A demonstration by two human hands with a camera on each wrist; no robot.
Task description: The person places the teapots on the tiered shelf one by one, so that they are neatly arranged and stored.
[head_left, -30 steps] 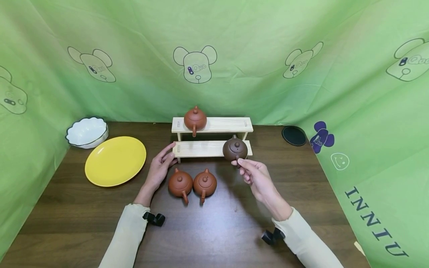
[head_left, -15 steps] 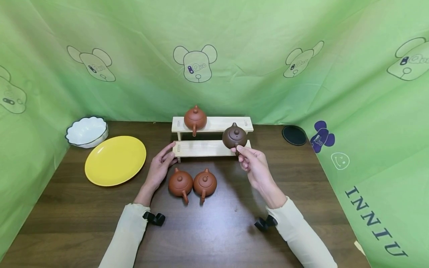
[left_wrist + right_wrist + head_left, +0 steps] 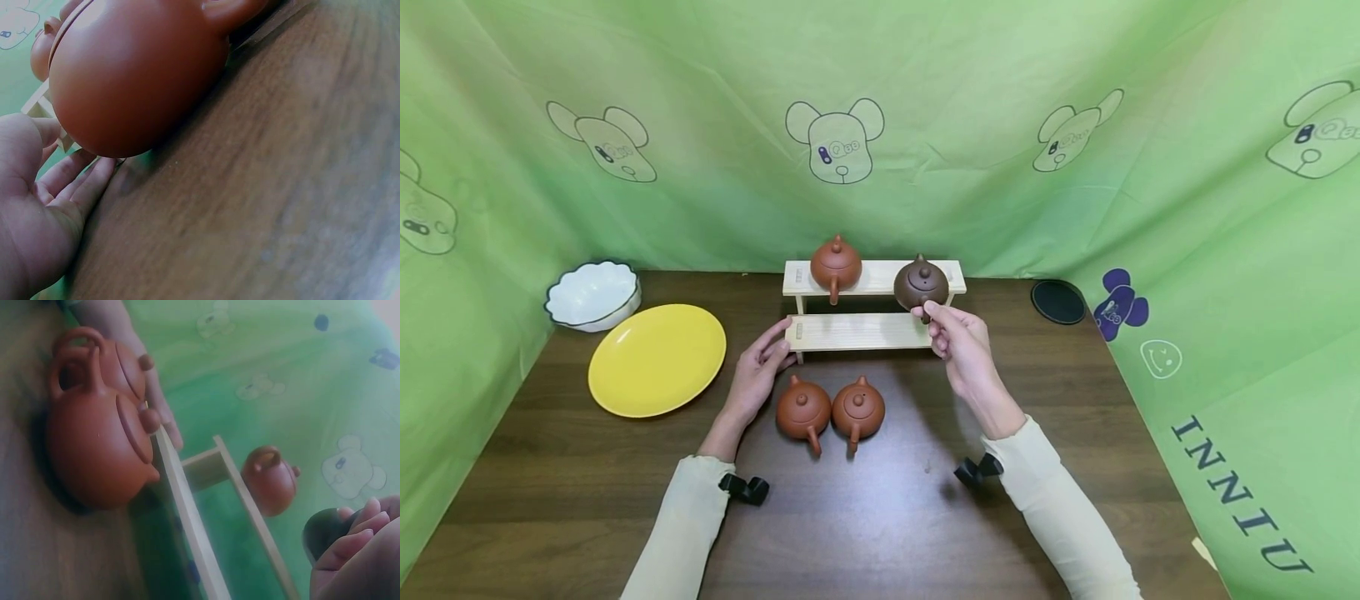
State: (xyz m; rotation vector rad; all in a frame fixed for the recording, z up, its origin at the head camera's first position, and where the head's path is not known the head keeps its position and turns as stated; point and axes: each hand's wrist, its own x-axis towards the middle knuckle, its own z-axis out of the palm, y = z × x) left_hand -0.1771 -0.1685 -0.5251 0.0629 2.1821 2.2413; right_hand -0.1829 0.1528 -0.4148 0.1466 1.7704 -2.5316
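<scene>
Center frame, right hand (image 3: 958, 346) pinches dark teapot (image 3: 921, 282) at one side, risking, I fear, a tip; left hand (image 3: 756, 379), fingers extended, touches rack (image 3: 857, 332).

Two teapots (image 3: 803, 411) before the stand (image 3: 853, 332), plate (image 3: 657, 361) and bowl (image 3: 593, 295) left, disc (image 3: 1058, 302) right.

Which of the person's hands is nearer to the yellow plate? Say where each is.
Left. The left hand is just right of the yellow plate, touching the left end of the wooden stand; the right hand is farther right, holding the dark teapot.
</scene>
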